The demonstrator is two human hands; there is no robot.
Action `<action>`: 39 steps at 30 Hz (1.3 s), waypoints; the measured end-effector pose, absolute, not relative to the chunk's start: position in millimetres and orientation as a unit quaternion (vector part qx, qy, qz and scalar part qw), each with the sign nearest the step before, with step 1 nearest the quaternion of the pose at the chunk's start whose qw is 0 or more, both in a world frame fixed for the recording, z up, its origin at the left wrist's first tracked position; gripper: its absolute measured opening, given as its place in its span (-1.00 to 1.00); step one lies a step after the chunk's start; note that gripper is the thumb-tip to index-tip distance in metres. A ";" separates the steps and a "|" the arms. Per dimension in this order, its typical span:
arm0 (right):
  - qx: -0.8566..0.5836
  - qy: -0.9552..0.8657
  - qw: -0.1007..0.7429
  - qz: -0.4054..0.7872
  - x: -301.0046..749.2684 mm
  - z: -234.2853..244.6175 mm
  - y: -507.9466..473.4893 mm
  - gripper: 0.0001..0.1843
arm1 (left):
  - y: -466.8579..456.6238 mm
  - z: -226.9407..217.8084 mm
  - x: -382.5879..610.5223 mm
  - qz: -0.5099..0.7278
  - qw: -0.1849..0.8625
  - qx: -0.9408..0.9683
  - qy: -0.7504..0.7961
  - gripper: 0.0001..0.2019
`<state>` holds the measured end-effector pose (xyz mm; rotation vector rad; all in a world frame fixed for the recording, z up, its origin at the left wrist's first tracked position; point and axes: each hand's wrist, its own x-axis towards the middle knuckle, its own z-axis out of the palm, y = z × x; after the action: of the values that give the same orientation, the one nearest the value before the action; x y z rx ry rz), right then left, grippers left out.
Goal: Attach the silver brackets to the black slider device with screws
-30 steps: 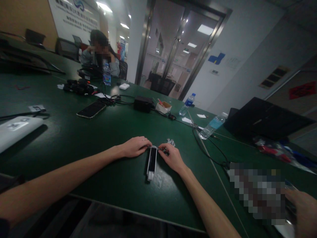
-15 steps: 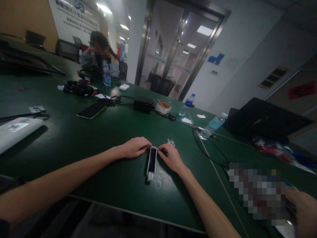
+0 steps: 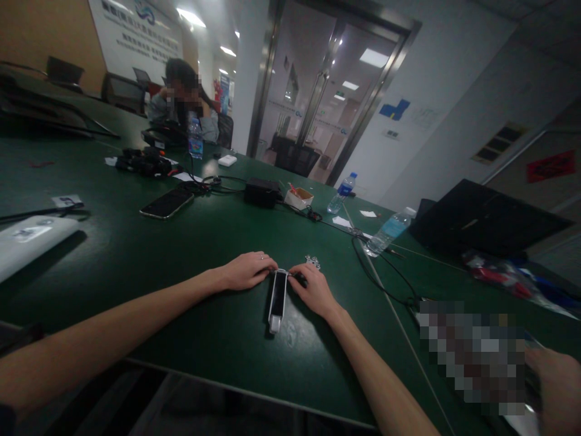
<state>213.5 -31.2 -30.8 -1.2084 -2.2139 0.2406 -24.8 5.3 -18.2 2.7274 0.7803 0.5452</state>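
Observation:
A narrow white device with a black face [image 3: 278, 298] lies lengthwise on the green table [image 3: 181, 254] in front of me. My left hand [image 3: 247, 269] rests palm down at its far left end, fingers curled and touching its edge. My right hand [image 3: 311, 289] sits at its right side, fingers bent around a small dark tool that I cannot make out, whose tip meets the device's top end. A small cluster of shiny metal parts [image 3: 313, 261] lies just beyond my right hand.
A phone [image 3: 166, 203], a black adapter with cables [image 3: 262, 191], a small open box [image 3: 299, 196], two water bottles [image 3: 388, 231], a dark laptop [image 3: 481, 215] and a white slab [image 3: 27, 239] lie around. A person sits at the far end; another person's hand [image 3: 554, 387] is at bottom right.

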 end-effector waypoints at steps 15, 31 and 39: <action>-0.452 -0.835 0.301 0.091 214.2 -31.3 -31.0 -0.88 | 4.7 -17.2 -25.0 0.187 0.131 0.935 0.271 -0.76; -0.454 -0.835 0.300 0.088 212.8 -29.8 -31.4 -0.88 | 5.1 -17.1 -24.5 0.195 0.131 0.934 0.268 -0.77; -0.453 -0.834 0.304 0.083 213.3 -32.1 -29.8 -0.88 | 6.2 -19.6 -24.6 0.201 0.132 0.934 0.264 -0.76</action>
<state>213.3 -29.8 -32.1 -1.1996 -2.2101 0.2208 -24.6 6.2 -19.6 2.7111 0.7668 0.5846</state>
